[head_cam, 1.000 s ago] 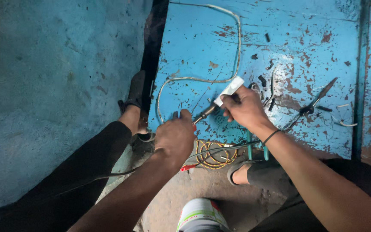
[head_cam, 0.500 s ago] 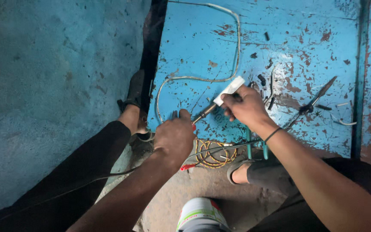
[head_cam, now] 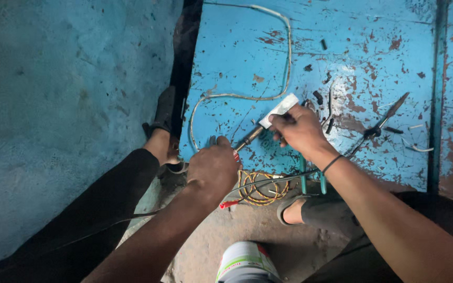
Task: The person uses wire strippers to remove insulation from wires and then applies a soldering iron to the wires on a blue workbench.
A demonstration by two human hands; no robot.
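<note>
My right hand grips a soldering iron whose metal tip points down-left toward my left hand. A white rectangular piece lies just above the right hand's fingers. My left hand is closed over something small with a red end at the lower edge of a chipped blue metal panel; what it grips is hidden. A white cable loops across the panel from near the left hand up to the top edge. A coil of yellow wire lies just below both hands.
Scissors or pliers lie on the panel to the right, with short wire offcuts and dark bits around them. Teal-handled pliers sit at the panel's lower edge. A white can stands on the dirt floor. My sandalled feet rest on either side.
</note>
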